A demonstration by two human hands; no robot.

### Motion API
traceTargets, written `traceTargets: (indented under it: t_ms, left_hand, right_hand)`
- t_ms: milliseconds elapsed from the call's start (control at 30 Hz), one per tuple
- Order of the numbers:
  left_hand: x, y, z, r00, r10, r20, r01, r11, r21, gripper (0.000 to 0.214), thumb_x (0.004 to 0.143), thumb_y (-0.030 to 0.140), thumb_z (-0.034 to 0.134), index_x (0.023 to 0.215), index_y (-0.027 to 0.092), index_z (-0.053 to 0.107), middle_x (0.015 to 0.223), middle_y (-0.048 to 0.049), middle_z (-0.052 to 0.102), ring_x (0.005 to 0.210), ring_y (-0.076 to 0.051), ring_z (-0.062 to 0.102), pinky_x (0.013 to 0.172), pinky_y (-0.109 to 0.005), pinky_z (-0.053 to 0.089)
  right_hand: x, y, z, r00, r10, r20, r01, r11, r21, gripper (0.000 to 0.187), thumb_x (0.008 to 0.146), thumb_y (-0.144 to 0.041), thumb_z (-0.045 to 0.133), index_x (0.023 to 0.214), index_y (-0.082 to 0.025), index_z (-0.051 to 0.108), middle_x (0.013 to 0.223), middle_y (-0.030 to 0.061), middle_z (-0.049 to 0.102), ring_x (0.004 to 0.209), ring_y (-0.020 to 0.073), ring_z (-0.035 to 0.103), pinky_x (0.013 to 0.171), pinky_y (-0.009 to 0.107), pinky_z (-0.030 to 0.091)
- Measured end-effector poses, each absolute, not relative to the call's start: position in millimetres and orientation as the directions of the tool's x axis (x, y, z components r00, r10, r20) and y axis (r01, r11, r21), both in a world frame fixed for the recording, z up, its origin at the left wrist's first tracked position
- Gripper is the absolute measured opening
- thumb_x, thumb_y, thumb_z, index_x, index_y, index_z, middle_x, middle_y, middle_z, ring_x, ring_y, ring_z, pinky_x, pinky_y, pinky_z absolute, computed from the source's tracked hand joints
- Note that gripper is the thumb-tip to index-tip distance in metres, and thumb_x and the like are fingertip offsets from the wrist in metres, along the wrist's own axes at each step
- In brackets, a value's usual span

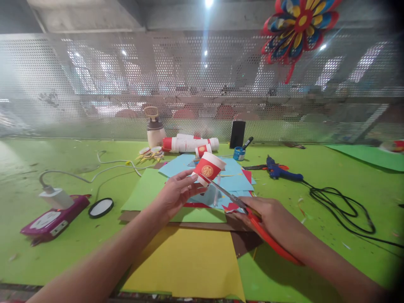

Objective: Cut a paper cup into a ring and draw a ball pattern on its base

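Note:
A red and white paper cup (211,165) with a gold emblem is tilted in my left hand (180,189), whose fingers close round its lower part. My right hand (268,214) grips red-handled scissors (241,203). Their blades reach up to the cup's lower edge; whether they cut into it I cannot tell. Beneath both hands lie blue paper sheets (232,183), with red scraps (230,207) near the scissors. Behind the held cup, another red and white cup (203,150) lies on its side.
Stacked paper cups (189,144), a pressure sprayer (155,131), a phone (237,134) and a blue paint jar (239,154) stand or lie at the back. A glue gun (282,171) with its cord is right; a purple power strip (57,219) is left. Yellow paper (186,261) lies in front.

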State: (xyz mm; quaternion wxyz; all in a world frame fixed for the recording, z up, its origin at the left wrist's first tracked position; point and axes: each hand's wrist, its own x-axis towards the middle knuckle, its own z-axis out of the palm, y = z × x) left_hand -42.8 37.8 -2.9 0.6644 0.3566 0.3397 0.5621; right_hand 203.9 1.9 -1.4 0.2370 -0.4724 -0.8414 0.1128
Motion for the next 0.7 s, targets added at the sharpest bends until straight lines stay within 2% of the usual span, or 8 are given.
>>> traceTargets:
  t_ms: [133,333,533,700]
  left_hand:
    - [-43.5,38.9,-4.7,0.137,0.99,-0.032,-0.512,0.098,0.853,0.031,0.074,0.015,0.075,0.102,0.008,0.064,0.104,-0.0158,0.07,0.091,-0.024,0.068,0.088,-0.043,0.056]
    - [-45.5,41.4,-8.8,0.1,0.995,0.007,-0.526,0.046,0.849,0.033,0.072,0.015,0.077,0.102,0.011,0.063,0.098,-0.0119,0.071,0.09,-0.022,0.069,0.09,-0.042,0.055]
    - [-43.7,40.4,-7.8,0.096,0.995,0.001,-0.521,0.049,0.852,0.033,0.073,0.015,0.076,0.103,0.01,0.062,0.097,-0.0127,0.071,0.087,-0.021,0.068,0.089,-0.041,0.055]
    - [-41.4,38.7,-7.0,0.088,0.996,0.01,-0.517,0.037,0.855,0.034,0.072,0.014,0.077,0.102,0.01,0.061,0.092,-0.0113,0.07,0.085,-0.021,0.068,0.088,-0.041,0.055]
  right_hand:
    - [202.8,1.3,-0.6,-0.46,0.857,0.231,0.751,0.514,-0.414,0.032,0.092,-0.043,0.051,0.1,-0.019,0.071,0.084,0.0089,0.072,0.075,0.0239,0.066,0.07,0.033,0.05]
    - [204.0,7.1,-2.6,-0.473,0.846,0.247,0.759,0.533,-0.374,0.028,0.094,-0.038,0.049,0.103,-0.02,0.069,0.086,0.0084,0.071,0.079,0.0234,0.065,0.073,0.032,0.049]
    - [206.5,11.8,-4.1,-0.494,0.837,0.234,0.722,0.546,-0.425,0.025,0.093,-0.033,0.049,0.104,-0.022,0.069,0.09,0.0074,0.071,0.081,0.0227,0.064,0.076,0.033,0.049]
    - [205.3,11.1,-4.7,-0.483,0.845,0.228,0.712,0.531,-0.46,0.026,0.093,-0.038,0.051,0.101,-0.021,0.069,0.088,0.007,0.071,0.08,0.0225,0.064,0.074,0.032,0.049]
